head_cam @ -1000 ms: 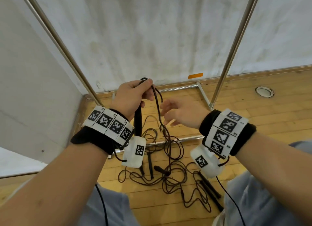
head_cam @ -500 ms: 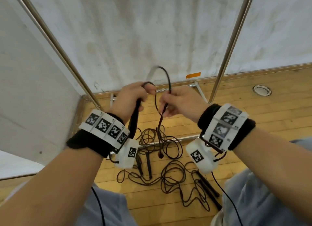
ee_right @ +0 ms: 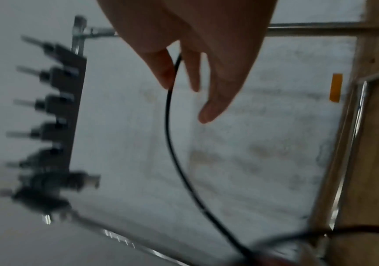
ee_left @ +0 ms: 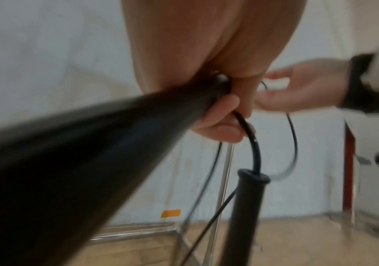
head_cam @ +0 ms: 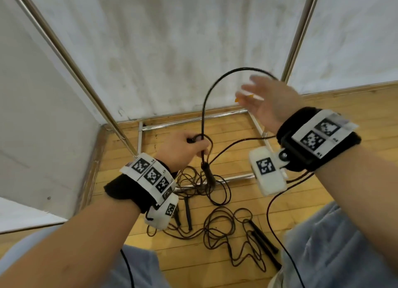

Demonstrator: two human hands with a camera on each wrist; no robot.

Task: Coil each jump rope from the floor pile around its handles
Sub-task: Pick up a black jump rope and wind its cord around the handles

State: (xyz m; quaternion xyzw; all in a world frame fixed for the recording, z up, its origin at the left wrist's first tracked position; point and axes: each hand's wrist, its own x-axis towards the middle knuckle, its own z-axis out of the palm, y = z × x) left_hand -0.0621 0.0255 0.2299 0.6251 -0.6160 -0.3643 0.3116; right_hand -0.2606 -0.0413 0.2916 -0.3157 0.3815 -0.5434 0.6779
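My left hand [head_cam: 183, 150] grips one black handle [ee_left: 115, 126] of a jump rope together with its cord. The rope's second handle [head_cam: 210, 176] hangs just below that fist, also in the left wrist view [ee_left: 247, 207]. From the fist the black cord [head_cam: 206, 98] arcs up and over to my right hand [head_cam: 265, 98], raised to the upper right. Its fingers are spread and fairly straight, and the cord [ee_right: 169, 111] passes between two of them. The remaining tangled ropes [head_cam: 215, 229] lie on the wooden floor with black handles [head_cam: 260, 238] among them.
A metal rack frame surrounds the spot: slanted poles [head_cam: 64, 51] [head_cam: 301, 29] and floor bars [head_cam: 193, 120] against a white wall. A bar of hooks [ee_right: 54, 108] shows in the right wrist view. My knees in grey trousers [head_cam: 333, 244] flank the pile.
The right hand has left the left hand's side and swung up and right, drawing the cord into a tall arc. The left hand has dropped lower, still gripping the handle.
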